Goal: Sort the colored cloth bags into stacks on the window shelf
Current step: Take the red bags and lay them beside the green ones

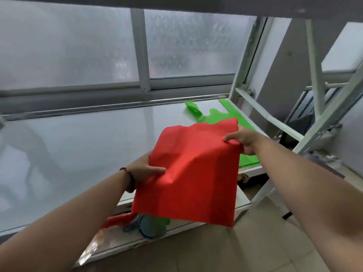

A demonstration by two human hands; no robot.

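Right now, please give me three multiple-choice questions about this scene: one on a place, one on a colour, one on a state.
1. Where does the green bag lie?
A. on the window shelf, right side
B. on the floor
C. over the left arm

2. What colour is the held bag?
A. blue
B. red
C. yellow

3. How is the red bag held?
A. left hand only
B. right hand only
C. both hands

Answers: 1 A, it lies flat near the frame; 2 B, plainly red; 3 C, each hand grips an edge.
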